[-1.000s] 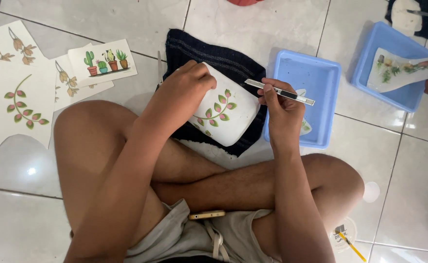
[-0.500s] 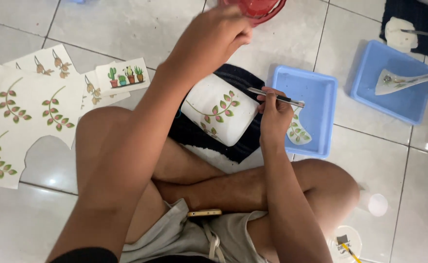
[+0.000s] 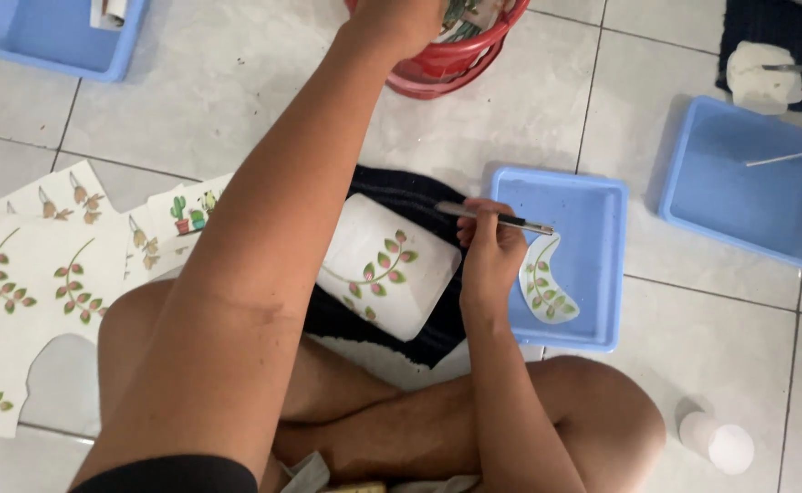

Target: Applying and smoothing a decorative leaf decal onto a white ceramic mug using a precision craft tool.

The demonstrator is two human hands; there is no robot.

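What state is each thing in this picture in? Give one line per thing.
Left hand: stretched out to the red basket, grip hidden.
Right hand: closed on the tweezers.
White mug: lying on its side on the dark cloth, leaf decal on it.
Near tray: holds one cut leaf decal.
Decal sheet: flat on the floor, partly cut.

Left hand (image 3: pixel 401 18) cut off by the top edge above the red basket (image 3: pixel 451 59); fingers and basket contents unreadable. Beyond the basket, upper-left blue tray (image 3: pixel 50 41) cropped. Sheet edges (image 3: pixel 9 301) lost at the left border.
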